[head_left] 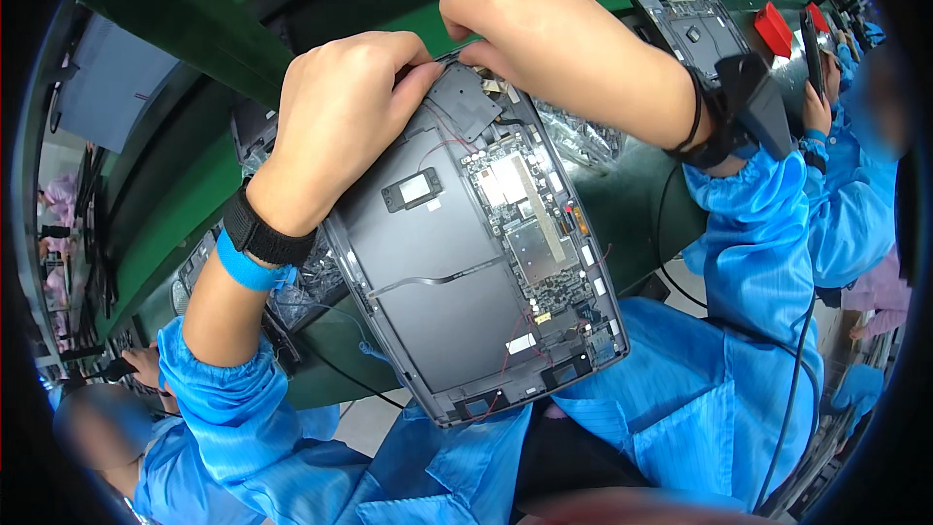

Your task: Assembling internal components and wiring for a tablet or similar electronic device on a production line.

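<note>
An opened grey tablet housing [428,311] slants in front of me, its near edge by my jacket. Along its right side runs a circuit board [525,219] with metal shields and thin red wires. A flat dark plate [465,102] lies at the far end, and a small black module [412,191] with a white label rests inside. My left hand [355,102] is closed at the far edge, thumb and forefinger pinching there. Beside it my right hand [520,24] is closed at the same corner, fingers curled; what they pinch is hidden.
A second opened tablet housing [690,24] lies at the far right, near red bins [774,31]. Clear plastic bags [583,136] lie on the green bench. A dark cable [666,224] hangs at my right. Co-workers in blue sit on both sides, one holding a dark device [812,53].
</note>
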Demonstrator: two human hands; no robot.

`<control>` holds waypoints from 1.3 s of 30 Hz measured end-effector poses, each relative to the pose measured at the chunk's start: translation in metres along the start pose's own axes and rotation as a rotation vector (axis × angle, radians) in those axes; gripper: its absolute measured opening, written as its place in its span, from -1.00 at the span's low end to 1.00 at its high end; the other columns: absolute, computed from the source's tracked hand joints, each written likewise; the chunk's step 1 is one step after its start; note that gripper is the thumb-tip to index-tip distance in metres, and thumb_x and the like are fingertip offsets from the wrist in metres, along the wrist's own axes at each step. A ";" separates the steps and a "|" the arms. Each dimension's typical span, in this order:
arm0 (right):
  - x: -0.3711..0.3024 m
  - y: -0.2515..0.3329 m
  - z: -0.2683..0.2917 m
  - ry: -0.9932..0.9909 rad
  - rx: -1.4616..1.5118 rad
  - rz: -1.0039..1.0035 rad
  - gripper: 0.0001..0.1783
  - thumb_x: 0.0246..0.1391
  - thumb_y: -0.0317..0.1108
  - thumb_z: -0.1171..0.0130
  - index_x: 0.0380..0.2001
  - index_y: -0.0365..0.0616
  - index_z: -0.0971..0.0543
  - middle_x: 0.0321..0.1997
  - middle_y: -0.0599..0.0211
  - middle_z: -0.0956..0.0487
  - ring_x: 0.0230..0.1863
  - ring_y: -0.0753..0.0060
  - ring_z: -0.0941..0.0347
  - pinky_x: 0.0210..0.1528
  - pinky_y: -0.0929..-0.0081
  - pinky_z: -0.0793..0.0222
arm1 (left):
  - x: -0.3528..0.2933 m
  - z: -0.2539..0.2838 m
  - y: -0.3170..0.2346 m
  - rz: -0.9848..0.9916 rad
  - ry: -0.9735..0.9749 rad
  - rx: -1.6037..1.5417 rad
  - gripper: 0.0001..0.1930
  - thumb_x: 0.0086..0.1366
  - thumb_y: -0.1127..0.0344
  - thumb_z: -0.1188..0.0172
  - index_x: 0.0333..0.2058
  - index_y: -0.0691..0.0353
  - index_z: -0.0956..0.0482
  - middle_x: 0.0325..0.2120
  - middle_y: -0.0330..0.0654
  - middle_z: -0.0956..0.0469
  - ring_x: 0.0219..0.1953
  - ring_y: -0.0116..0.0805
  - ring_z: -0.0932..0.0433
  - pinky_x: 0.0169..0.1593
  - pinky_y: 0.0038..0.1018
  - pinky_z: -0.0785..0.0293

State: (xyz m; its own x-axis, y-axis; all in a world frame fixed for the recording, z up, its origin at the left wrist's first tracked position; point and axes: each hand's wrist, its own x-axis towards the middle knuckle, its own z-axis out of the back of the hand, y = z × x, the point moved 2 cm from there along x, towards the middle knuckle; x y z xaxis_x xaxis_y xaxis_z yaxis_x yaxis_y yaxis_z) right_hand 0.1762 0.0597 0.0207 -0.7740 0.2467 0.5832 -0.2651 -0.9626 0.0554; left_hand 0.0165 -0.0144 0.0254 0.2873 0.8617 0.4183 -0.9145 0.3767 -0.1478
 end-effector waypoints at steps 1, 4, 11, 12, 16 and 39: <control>0.002 -0.004 0.000 0.000 -0.001 -0.004 -0.87 -0.15 -0.45 -0.26 -0.57 -0.20 -0.50 -0.49 0.18 -0.46 -0.35 0.10 -0.45 -0.27 0.26 -0.39 | 0.001 -0.001 -0.001 -0.003 0.002 -0.002 -0.88 0.09 0.32 -0.25 -0.44 0.23 -0.63 -0.54 -0.12 -0.58 -0.57 -0.19 -0.53 -0.45 -0.40 -0.42; 0.007 -0.011 -0.001 0.199 0.101 0.003 -0.90 -0.15 -0.46 -0.25 -0.57 -0.21 -0.51 -0.53 0.12 -0.50 -0.39 0.07 -0.51 -0.29 0.25 -0.43 | 0.003 -0.004 -0.003 -0.011 -0.006 0.028 -0.89 0.08 0.32 -0.26 -0.47 0.23 -0.61 -0.55 -0.12 -0.58 -0.57 -0.19 -0.52 -0.47 -0.40 -0.41; 0.010 -0.013 0.001 0.216 -0.033 0.213 -0.90 -0.15 -0.48 -0.22 -0.57 -0.26 -0.50 -0.56 0.10 -0.51 -0.42 0.06 -0.52 -0.35 0.30 -0.45 | 0.006 -0.008 -0.002 -0.158 -0.086 0.147 -0.81 0.09 0.28 -0.22 -0.62 0.22 -0.49 -0.66 -0.15 -0.47 -0.55 -0.11 -0.52 -0.50 -0.29 -0.43; 0.011 -0.013 0.002 0.230 -0.008 0.213 -0.90 -0.16 -0.49 -0.21 -0.58 -0.26 -0.49 -0.56 0.11 -0.50 -0.42 0.07 -0.52 -0.35 0.30 -0.45 | 0.006 -0.006 -0.002 -0.178 -0.083 0.147 -0.80 0.09 0.29 -0.22 -0.63 0.22 -0.48 -0.67 -0.15 -0.47 -0.56 -0.12 -0.52 -0.50 -0.29 -0.43; 0.006 -0.012 0.002 0.251 0.022 0.211 -0.89 -0.20 -0.50 -0.22 -0.59 -0.26 -0.48 -0.57 0.11 -0.49 -0.42 0.08 -0.52 -0.35 0.30 -0.45 | 0.005 -0.005 -0.002 -0.186 -0.060 0.102 -0.80 0.09 0.29 -0.21 -0.63 0.22 -0.47 -0.68 -0.15 -0.47 -0.57 -0.12 -0.52 -0.51 -0.29 -0.42; -0.039 0.042 0.013 0.012 -0.256 0.340 -0.85 -0.28 -0.37 -0.18 -0.59 -0.23 -0.50 -0.59 0.32 -0.46 -0.65 0.42 -0.47 -0.64 0.48 -0.33 | 0.002 0.000 -0.006 -0.003 0.020 0.043 -0.87 0.10 0.31 -0.24 -0.49 0.26 -0.62 -0.58 -0.07 -0.56 -0.54 -0.13 -0.53 -0.45 -0.37 -0.43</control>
State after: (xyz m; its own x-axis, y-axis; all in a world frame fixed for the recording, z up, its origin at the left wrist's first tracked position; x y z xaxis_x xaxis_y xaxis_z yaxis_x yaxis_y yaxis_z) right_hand 0.2025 0.0077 0.0103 -0.8480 -0.0776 0.5243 -0.1265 -0.9310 -0.3424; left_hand 0.0225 -0.0148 0.0274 0.2950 0.8675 0.4005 -0.9250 0.3643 -0.1078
